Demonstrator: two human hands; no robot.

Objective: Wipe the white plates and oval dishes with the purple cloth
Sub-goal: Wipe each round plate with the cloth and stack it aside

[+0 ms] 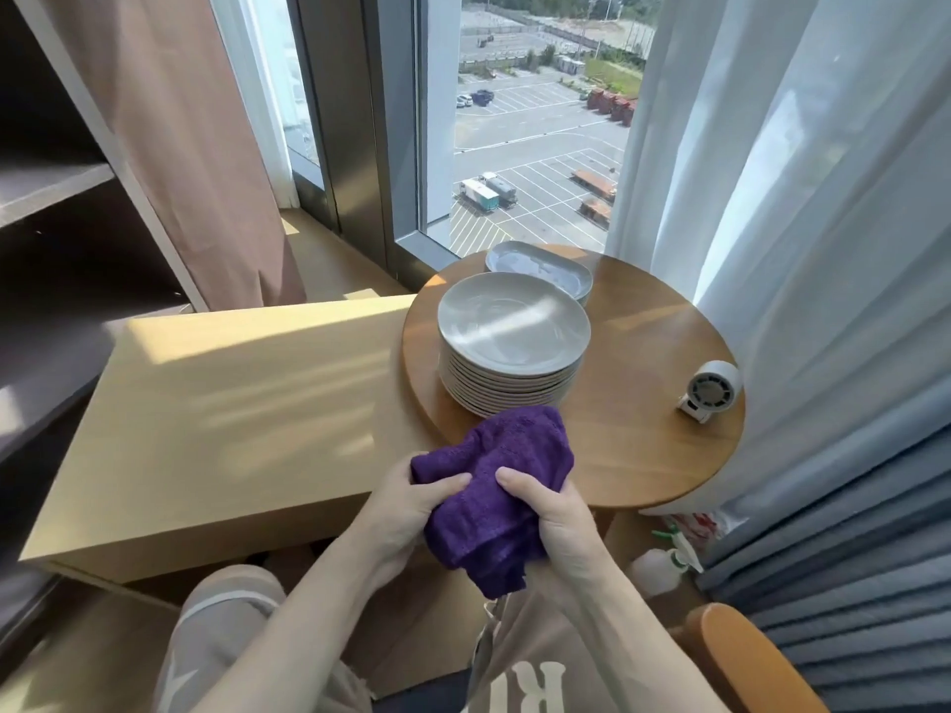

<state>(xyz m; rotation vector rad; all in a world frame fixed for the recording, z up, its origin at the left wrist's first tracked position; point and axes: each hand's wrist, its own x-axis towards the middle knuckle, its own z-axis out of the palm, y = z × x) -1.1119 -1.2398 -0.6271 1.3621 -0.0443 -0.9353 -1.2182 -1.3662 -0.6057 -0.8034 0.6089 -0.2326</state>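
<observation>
A purple cloth (494,496) is bunched between both hands in front of me, just below the table's near edge. My left hand (406,512) grips its left side and my right hand (553,512) grips its right side. A tall stack of round white plates (512,342) stands on the round wooden table (653,445), a little beyond the cloth. Behind the stack lie oval white dishes (540,267), partly hidden by the plates.
A small white fan (712,391) sits at the table's right edge. A light wooden low cabinet (221,414) adjoins the table on the left. White and grey curtains hang at right, a spray bottle (664,563) stands on the floor, a window lies ahead.
</observation>
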